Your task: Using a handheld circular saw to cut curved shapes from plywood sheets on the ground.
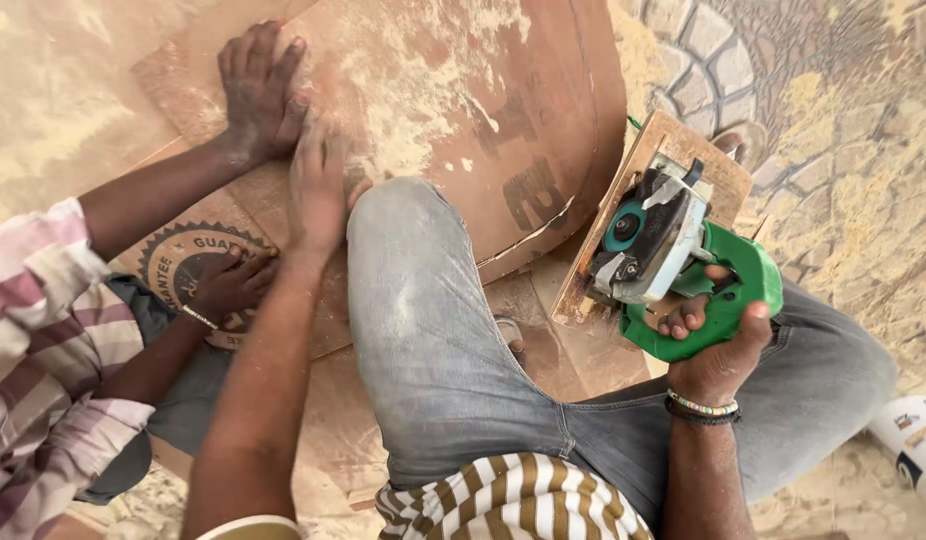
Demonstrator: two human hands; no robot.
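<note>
Fingers (698, 318) of the right hand (723, 350) are wrapped round the green saw (683, 260) at four o'clock, while the left hand (318, 190) is pressed flat, fingers spread, steadying the board (483, 90) at eleven.

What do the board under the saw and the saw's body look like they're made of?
Board: seems to be plywood or a similar wood sheet, reddish-brown matte face, pale sawdust lying on it and a lighter cut edge. Saw: green handle in the right hand looks like moulded plastic, glossy; the grey guard looks like bare metal, though painted plastic is possible.
</note>
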